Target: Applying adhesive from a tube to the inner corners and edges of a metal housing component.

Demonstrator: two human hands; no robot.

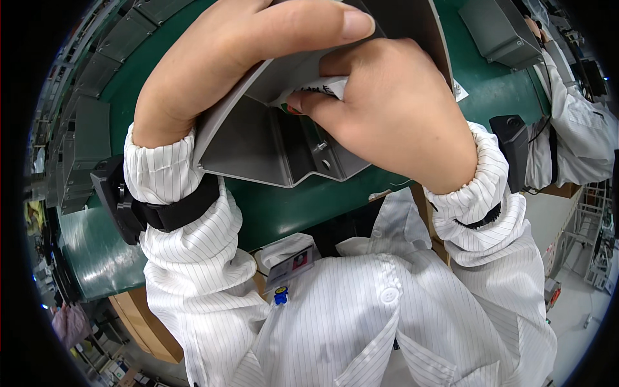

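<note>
1. The grey metal housing (pixel 245 138) is matt and dark inside, with a paler cut edge; it sits tilted at the top centre, in front of the person's chest and over the green table (pixel 303 206).
2. The right hand (pixel 393 97) reaches into the housing, thumb and fingers pinching a white printed piece (pixel 332 86) against the inner side; dark marks and a touch of red and green show on it.
3. The left hand (pixel 251 35) lies over the housing's upper side, thumb stretched across; its other fingers are out of sight, so I cannot tell whether they close on the metal.
4. Counted: one housing at the hands; one white piece; two black wrist devices (pixel 509 138), one strapped to each forearm; one grey box (pixel 496 35) at the right, several grey casings (pixel 87 135) at the left.
5. The housing is folded sheet, its near edge zigzagging, with a small shiny stud (pixel 320 146) inside; the table is smooth and glossy; the striped sleeves (pixel 193 277) are gathered, wrinkled cloth.
</note>
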